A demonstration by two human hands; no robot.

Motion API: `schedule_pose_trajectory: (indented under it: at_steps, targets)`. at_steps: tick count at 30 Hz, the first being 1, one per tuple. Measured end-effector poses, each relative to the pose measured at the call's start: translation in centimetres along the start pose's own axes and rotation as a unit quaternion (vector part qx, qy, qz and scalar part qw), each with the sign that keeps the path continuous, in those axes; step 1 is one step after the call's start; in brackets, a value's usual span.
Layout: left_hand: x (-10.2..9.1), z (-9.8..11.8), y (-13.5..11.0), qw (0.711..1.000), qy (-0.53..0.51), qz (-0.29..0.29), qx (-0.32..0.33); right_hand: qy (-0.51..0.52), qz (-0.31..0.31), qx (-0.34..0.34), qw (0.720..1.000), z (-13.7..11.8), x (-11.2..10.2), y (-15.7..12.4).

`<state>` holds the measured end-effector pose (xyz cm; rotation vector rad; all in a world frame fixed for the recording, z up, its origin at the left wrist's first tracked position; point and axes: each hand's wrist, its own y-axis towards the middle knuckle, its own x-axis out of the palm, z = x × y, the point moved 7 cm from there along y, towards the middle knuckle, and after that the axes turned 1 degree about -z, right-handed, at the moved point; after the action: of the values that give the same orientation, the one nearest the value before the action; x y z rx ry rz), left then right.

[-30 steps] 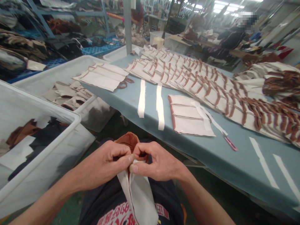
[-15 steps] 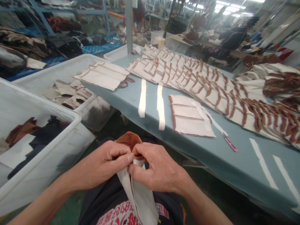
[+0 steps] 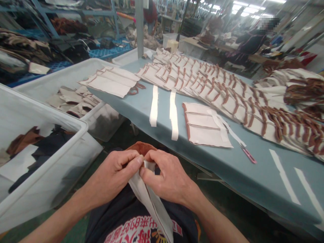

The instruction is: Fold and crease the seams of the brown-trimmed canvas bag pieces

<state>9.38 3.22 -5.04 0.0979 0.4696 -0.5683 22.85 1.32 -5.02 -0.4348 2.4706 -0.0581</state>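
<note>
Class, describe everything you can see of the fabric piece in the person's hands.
The fabric piece looks like pale cloth with reddish-brown, perhaps suede-like material at its far end. It appears folded, a dark line running down its length. The left hand and right hand pinch it, partly hiding it; below them it slants down over dark printed clothing.

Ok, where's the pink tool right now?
Head view: the pink tool lies on the blue-green table, ahead and to the right of the right hand, just right of the single cream panel, its tip by a white strip.
</note>
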Motion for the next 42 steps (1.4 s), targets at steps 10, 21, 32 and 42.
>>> schedule_pose_trajectory:
  at_steps: [10,21,32,42]
  targets:
    - [0.1,-0.7,0.2,0.998,-0.064,-0.015,-0.015,0.005,-0.041,-0.023,0.999,0.6,0.5,0.1]
    - [0.7,-1.3,0.1,0.998,-0.054,-0.011,-0.024,0.021,-0.057,0.013,0.998,1.2,0.6,0.5]
    - [0.4,-0.4,0.0,0.999,0.034,0.018,0.007,0.118,-0.099,0.015,0.988,2.6,1.9,1.1]
    - [0.3,-1.9,0.4,0.998,-0.063,0.014,-0.013,0.169,-0.059,-0.009,0.984,3.0,2.3,1.1]
